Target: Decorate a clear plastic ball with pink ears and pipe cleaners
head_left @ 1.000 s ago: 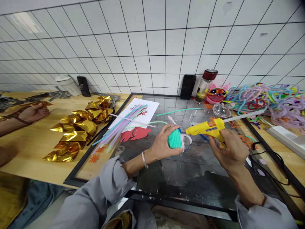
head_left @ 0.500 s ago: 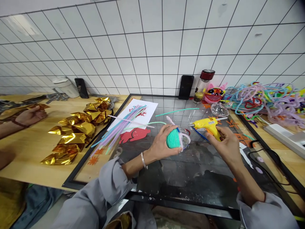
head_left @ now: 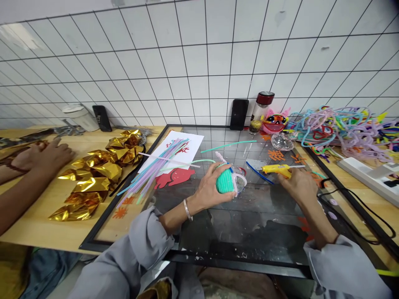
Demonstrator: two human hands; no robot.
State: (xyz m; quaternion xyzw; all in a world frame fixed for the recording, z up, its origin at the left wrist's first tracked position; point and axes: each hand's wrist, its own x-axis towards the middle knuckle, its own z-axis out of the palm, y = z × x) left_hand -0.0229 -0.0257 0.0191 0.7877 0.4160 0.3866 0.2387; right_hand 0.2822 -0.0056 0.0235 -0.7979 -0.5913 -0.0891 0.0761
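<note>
At the far left of my view, two hands of a co-worker [head_left: 57,154] meet over gold material; I can't tell what their fingers hold. Behind stand one white container [head_left: 81,118] and the first of two phones [head_left: 102,118]. Gold foil [head_left: 107,171] lies crumpled, its folds too merged for me to count. Next, a bundle of pipe cleaners [head_left: 151,170], also uncountable, crosses one white sheet [head_left: 193,145], with a red cutout [head_left: 178,177] just beside it.

My left hand [head_left: 208,183] has thumb and fingers clamped around one teal ball [head_left: 224,182], held above the dark tabletop near its middle; a lilac loop sits at the ball's right side. Beyond it leans the second phone [head_left: 239,114], then one blue pipe cleaner [head_left: 259,172] and one jar [head_left: 258,112]. My right hand [head_left: 299,185] grips one yellow glue gun [head_left: 276,169], low over the tabletop; I can't tell whether it touches. Rightmost, I count two lilac discs [head_left: 333,215] and one power strip [head_left: 364,176].
</note>
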